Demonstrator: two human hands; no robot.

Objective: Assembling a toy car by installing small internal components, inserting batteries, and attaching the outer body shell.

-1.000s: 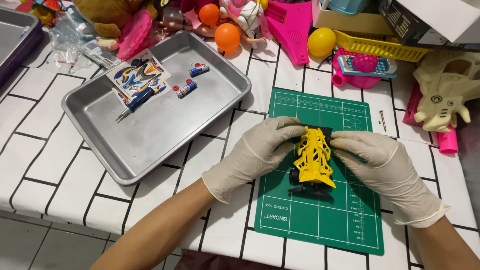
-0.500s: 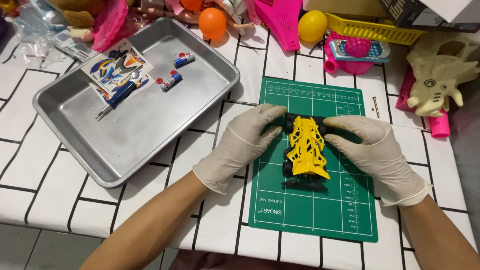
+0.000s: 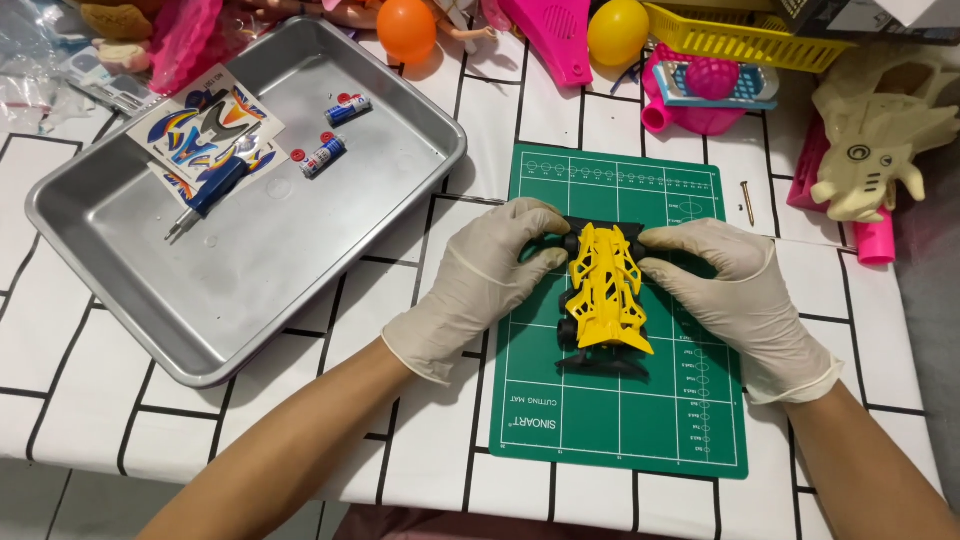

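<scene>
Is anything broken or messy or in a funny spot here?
Nothing looks broken. One small nail lies loose on the tabletop just off the green cutting mat. Both gloved hands, left hand and right hand, hold the yellow toy car straight on the mat.

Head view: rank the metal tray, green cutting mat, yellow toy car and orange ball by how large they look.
1. metal tray
2. green cutting mat
3. yellow toy car, held from both sides by the left hand and right hand
4. orange ball, partly cut off by the frame edge

Gloved left hand [image 3: 490, 280], right hand [image 3: 735, 290], fingertips pinched inward.
</scene>
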